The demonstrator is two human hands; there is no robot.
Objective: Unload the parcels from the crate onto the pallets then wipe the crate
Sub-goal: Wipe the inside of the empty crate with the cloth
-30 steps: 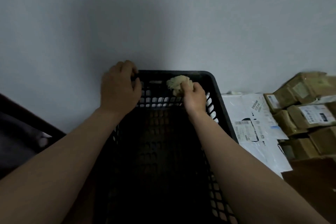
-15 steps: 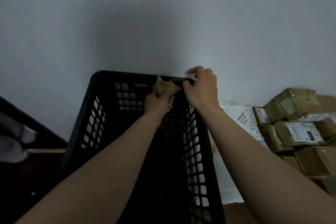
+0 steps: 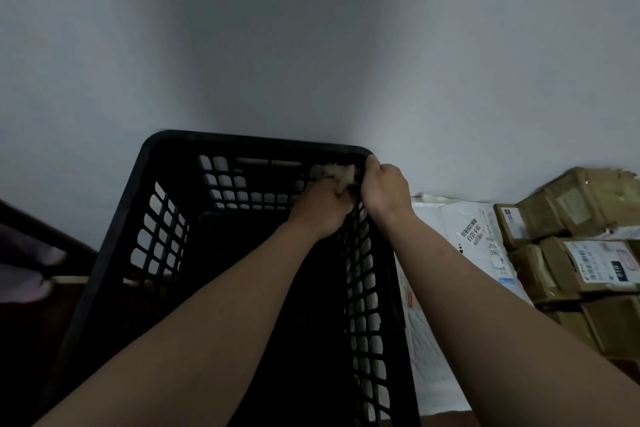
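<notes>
Head view: black crate (image 3: 114, 253) close to the wall, nothing seen inside. Looks light and stiff, full of holes; best held by the rim. Cloth (image 3: 341, 175) soft and crumpled, easy to push into corners. Left hand (image 3: 320, 208) inside at the far right corner, fingers curled round the cloth. Right hand (image 3: 382, 185) just beside it, fingers wrapped over the rim. Parcels (image 3: 540, 218) piled to the right.

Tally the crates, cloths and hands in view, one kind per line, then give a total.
Black plastic lattice crate: 1
Pale crumpled cloth: 1
Hands: 2 (left hand holding the cloth, right hand gripping the crate's rim)
Total: 4
</notes>
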